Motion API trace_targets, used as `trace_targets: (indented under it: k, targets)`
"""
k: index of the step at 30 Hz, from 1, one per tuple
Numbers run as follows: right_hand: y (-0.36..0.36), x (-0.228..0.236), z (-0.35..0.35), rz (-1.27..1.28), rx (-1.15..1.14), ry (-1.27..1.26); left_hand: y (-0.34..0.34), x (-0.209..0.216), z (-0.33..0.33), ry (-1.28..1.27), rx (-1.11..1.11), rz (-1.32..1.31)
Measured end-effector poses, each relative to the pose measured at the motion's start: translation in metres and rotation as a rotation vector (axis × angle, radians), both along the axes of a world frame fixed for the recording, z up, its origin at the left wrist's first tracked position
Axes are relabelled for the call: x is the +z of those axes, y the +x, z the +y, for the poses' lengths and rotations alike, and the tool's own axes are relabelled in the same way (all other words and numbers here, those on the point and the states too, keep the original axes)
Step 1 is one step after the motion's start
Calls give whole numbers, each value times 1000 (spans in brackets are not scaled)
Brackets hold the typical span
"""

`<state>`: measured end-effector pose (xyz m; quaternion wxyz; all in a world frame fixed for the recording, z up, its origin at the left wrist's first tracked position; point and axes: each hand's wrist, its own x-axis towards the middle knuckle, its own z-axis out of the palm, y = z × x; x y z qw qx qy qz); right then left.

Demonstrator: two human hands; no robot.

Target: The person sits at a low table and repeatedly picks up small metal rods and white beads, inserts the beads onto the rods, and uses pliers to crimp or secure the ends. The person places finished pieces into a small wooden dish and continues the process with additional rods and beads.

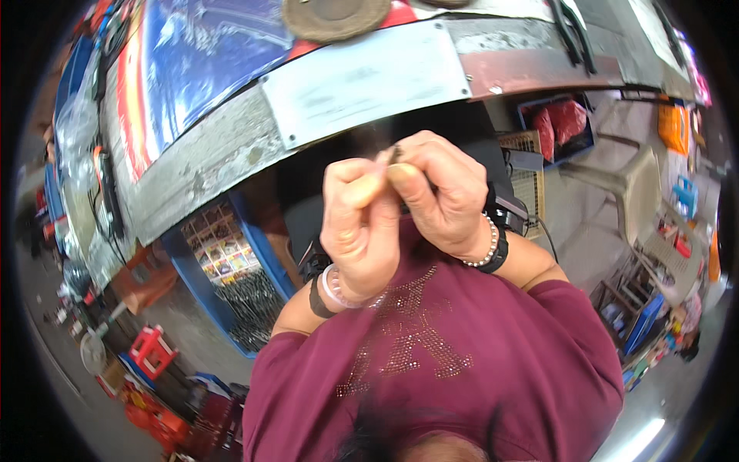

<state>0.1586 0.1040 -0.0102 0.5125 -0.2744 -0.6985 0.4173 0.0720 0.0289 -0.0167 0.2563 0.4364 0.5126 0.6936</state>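
Observation:
My two hands are raised together just off the front edge of the workbench, fingertips almost touching. Between thumb and forefinger, my right hand (pixel 448 196) pinches a small dark piece (pixel 396 155), too small and blurred to name. Closed beside it is my left hand (pixel 359 219), its fingertips at the same piece; what they hold, if anything, is hidden. Right beyond the hands, a white plate (pixel 366 85) with screws at its corners lies on the bench edge.
Pliers (pixel 571 38) and a round brown pad (pixel 336 17) lie on the workbench (pixel 204 165). Below left is a blue bin (pixel 185 266) full of thin dark parts. To the right stand a blue crate (pixel 558 154) with red packets and a beige chair (pixel 635 185).

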Motion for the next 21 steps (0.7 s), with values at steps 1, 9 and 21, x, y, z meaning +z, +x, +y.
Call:
trace_targets:
  k: [1, 9, 21]
  targets:
    - [0, -1, 1, -18, -17, 24, -1, 0, 0, -10, -15, 24]
    - [2, -7, -2, -56, 164, -21, -8, 6, -5, -68, -86, -23]
    - [5, -16, 4, -147, 352, 61, -12, 8, -11, -49, -125, -168]
